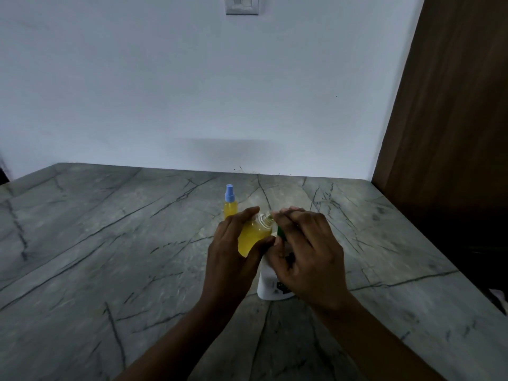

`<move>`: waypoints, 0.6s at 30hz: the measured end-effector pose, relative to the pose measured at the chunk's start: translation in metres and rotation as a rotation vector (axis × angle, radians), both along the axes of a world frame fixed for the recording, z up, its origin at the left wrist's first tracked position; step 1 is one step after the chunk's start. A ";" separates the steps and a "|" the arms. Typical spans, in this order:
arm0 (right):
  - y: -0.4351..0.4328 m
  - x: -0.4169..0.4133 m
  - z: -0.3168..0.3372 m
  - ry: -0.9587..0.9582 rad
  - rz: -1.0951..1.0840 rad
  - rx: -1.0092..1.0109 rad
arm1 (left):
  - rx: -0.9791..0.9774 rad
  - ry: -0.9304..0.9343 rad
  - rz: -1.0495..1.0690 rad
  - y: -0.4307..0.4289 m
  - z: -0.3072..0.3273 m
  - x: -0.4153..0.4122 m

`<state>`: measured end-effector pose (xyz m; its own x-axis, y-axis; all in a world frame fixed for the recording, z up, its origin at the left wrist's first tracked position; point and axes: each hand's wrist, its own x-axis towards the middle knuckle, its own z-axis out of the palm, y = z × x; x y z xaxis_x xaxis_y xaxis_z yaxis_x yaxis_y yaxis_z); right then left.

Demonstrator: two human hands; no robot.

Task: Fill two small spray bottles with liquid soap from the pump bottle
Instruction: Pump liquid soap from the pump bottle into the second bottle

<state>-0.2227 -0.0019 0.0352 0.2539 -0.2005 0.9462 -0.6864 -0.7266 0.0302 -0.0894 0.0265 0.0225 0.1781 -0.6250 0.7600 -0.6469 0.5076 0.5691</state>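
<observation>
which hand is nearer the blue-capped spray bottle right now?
Left. The left hand, gripping the open bottle, sits just in front of the blue-capped bottle, its fingertips close beside it. The right hand is farther right, holding the pump bottle by its top.

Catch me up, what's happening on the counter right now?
A person is filling a small bottle from the pump. The left hand holds an uncapped spray bottle, tilted with its neck toward the green pump head and already mostly full of yellow liquid. The right hand is wrapped over the top of the white pump bottle, which stands on the stone counter. Behind them stands a capped spray bottle, yellow-filled, with its blue sprayer on.
</observation>
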 end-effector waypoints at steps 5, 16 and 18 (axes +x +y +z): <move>0.001 -0.001 0.005 0.010 -0.007 -0.005 | 0.005 0.018 0.004 -0.001 0.002 -0.001; 0.002 -0.002 0.009 0.023 -0.004 0.000 | -0.013 0.020 -0.005 0.001 0.007 -0.003; 0.001 -0.002 0.008 0.018 0.000 -0.001 | -0.015 0.023 -0.007 0.001 0.007 -0.002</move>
